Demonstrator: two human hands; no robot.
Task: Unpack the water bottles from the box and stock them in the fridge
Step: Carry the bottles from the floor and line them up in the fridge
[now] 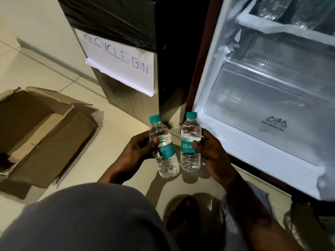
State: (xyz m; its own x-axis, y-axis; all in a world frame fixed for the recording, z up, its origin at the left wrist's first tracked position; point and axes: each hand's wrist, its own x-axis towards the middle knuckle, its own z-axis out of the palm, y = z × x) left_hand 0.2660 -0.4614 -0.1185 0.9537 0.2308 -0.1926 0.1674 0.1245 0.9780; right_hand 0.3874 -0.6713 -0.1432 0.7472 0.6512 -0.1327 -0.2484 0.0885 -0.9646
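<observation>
I hold two small clear water bottles with teal caps and teal labels above the tiled floor. My left hand (137, 151) grips the left bottle (164, 147), which leans slightly. My right hand (210, 151) grips the right bottle (190, 142), held upright close to the fridge's lower corner. The open cardboard box (45, 131) lies on the floor at the left; the part of its inside that shows holds no bottles. The fridge (272, 87) stands open at the right, with a clear vegetable drawer (253, 105) at the bottom and some clear bottles on a shelf (282, 13) higher up.
A tall bin (126, 51) with a black liner and a paper sign reading "RECYCLE BIN" stands between the box and the fridge. My knee (81, 220) fills the lower left, and my sandalled foot (183, 214) rests on the floor below the bottles.
</observation>
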